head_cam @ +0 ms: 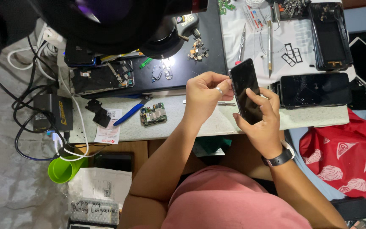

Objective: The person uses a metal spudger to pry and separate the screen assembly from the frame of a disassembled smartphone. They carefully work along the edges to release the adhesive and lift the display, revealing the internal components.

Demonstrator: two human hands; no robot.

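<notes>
gripping one black phone [246, 91] (screen dark), left hand [204, 95] and right hand [261, 125].

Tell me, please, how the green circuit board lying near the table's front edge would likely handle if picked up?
The circuit board looks thin and flat, so it is probably light and stiff. Its exposed parts suggest it is fragile, best gripped by the edges. Lying flat on the table beside the blue-handled pliers, it seems unlikely to roll.

**One head camera, looking steeply down**

The single view hangs close above the table [217, 123], facing almost straight down. The table's near edge crosses mid-frame; below it the person's lap and the floor show, and a dark blurred object blocks the corner above the table's left end.
</notes>
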